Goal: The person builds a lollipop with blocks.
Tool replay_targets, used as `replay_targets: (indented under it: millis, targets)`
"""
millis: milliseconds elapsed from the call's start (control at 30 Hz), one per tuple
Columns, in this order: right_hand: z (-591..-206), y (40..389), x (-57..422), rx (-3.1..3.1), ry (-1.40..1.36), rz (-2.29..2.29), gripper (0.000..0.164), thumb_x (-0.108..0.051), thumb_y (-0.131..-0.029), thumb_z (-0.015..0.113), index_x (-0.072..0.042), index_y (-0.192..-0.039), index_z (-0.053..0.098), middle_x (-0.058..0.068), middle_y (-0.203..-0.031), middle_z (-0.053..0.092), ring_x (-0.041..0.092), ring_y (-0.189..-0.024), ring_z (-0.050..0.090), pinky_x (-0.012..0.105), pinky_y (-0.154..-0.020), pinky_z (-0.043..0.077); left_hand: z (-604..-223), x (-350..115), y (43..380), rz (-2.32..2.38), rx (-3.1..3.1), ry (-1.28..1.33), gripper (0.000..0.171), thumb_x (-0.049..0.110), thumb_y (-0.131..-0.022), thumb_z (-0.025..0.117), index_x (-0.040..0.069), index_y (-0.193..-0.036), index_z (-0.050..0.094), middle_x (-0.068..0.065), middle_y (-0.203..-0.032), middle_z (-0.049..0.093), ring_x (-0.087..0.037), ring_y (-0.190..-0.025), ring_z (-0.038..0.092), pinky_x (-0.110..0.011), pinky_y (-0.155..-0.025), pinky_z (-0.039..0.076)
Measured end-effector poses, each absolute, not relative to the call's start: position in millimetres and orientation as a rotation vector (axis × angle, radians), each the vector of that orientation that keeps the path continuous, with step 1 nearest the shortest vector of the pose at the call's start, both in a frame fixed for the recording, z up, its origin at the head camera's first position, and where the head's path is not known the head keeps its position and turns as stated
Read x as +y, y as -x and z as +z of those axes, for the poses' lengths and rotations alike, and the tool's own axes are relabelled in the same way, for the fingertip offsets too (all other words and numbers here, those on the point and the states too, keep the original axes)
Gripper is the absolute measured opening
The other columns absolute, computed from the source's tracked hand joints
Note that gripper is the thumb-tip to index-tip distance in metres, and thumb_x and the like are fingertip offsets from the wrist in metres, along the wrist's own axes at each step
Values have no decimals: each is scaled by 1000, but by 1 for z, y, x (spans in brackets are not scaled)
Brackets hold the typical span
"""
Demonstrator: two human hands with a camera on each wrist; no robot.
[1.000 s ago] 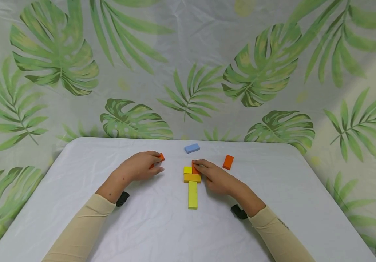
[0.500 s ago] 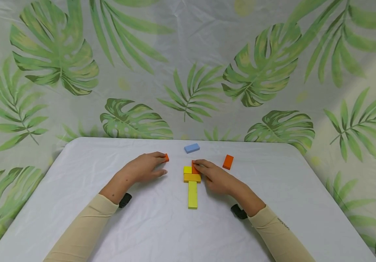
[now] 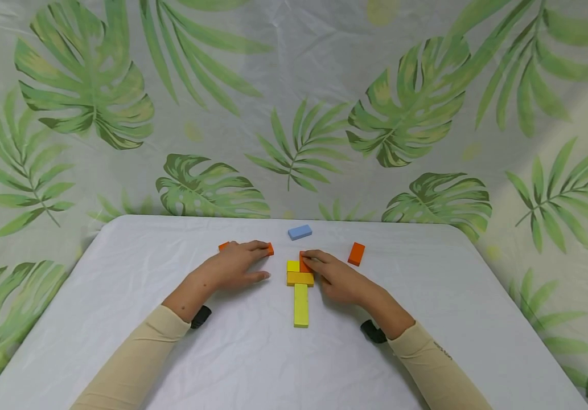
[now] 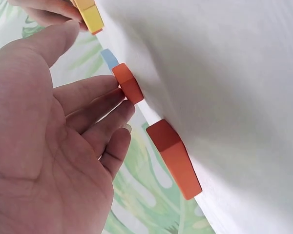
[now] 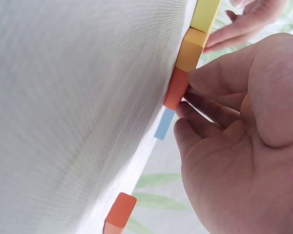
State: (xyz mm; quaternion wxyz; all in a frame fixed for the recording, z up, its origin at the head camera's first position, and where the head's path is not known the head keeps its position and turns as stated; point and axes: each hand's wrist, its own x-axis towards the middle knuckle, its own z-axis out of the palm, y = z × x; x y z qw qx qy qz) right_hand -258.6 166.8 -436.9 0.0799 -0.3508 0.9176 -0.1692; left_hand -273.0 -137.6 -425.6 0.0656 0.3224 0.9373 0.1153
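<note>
Blocks (image 5: 176, 89) — fingertips (image 4: 109, 85) against (both hands (image 3: 236, 267))

I'm watching a beige left sleeve (image 3: 132, 356) and a matching right sleeve (image 3: 428, 364), the latter bearing a small dark marking (image 3: 443, 350) near its cuff; black pieces (image 3: 201, 318) are showing beneath both wrists.

Pale backdrop (image 3: 306, 74), green leaf prints, spanning 9 through 12 to 3 o'clock; white tabletop (image 3: 253, 364), faintly creased, toward 6; backdrop brighter near 2.

Fingers (image 5: 196, 122) at orange block (image 5: 176, 90), blue block (image 5: 164, 124) beyond
</note>
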Motion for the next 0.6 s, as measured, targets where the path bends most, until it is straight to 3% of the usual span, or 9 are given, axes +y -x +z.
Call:
replay_targets:
  millis: [300, 600]
  targets:
    - [-440, 261, 168, 2749, 1063, -504, 52, 3, -107, 48, 2, -159, 45, 11, -168, 38, 31, -155, 38, 47, -124, 36, -430, -130, 272, 383, 2804, -986, 67, 49, -106, 63, 12, -160, 50, -8, -167, 41, -28, -151, 45, -56, -120, 36]
    - [-437, 261, 168, 2753, 1109, -468, 55, -7, -107, 59, 5, -158, 44, 14, -168, 38, 32, -154, 39, 49, -123, 37, -432, -122, 270, 393, 2795, -1023, 69, 48, -106, 64, 10, -161, 47, -8, -169, 39, -28, -151, 43, -53, -118, 38]
